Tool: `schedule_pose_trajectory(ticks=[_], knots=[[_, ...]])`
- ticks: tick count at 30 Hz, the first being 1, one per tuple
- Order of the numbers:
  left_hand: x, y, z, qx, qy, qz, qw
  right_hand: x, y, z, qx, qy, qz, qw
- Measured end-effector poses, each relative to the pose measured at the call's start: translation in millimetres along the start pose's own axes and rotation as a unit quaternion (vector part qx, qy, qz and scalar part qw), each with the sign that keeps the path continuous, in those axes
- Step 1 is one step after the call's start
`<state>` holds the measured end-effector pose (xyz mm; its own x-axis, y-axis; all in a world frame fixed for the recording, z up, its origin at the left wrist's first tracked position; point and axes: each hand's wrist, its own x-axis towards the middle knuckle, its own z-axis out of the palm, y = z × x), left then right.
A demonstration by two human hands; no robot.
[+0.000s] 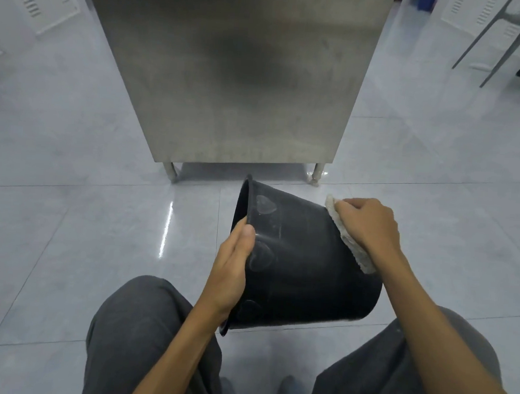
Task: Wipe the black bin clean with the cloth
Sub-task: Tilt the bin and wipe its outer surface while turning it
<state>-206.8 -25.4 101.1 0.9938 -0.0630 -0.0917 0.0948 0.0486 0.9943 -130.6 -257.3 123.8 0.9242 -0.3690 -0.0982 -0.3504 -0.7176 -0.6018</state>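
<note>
Black bin (303, 261): tilted on its side, opening facing left.
Left hand (232, 268): grips the rim, thumb outside.
Right hand (369, 226): fingers curled, pressing the cloth (349, 243) on the bin wall.

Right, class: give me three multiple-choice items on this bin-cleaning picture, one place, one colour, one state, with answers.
1. Where on the black bin is the cloth? A inside it; B on its outer wall under the right hand; C hanging from its rim.
2. What colour is the cloth? A red; B off-white; C blue.
3. How is the bin held? A upright; B upside down; C tipped sideways, left hand gripping its rim.
Answers: 1 B, fingers pin it to the wall; 2 B, pale against the black; 3 C, mouth faces left.
</note>
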Motion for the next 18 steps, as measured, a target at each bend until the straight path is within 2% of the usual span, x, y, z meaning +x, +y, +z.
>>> schedule_pose_trajectory(ticks=[4,7,10,14,18], knots=[[5,-1,-6,-0.068,0.021,-0.05,0.996,-12,20,10,0.054,0.055,-0.031,0.997],[9,2,1,-0.06,0.042,-0.108,0.991,-17,30,22,0.024,0.106,-0.084,0.991],[13,9,4,-0.055,0.066,-0.138,0.987,-23,37,28,0.04,0.14,-0.114,0.983],[21,13,-3,-0.057,0.109,-0.147,0.982,-33,40,37,0.009,0.167,-0.177,0.97],[12,9,8,-0.013,0.112,-0.113,0.987,-39,39,50,-0.034,0.139,-0.173,0.974]])
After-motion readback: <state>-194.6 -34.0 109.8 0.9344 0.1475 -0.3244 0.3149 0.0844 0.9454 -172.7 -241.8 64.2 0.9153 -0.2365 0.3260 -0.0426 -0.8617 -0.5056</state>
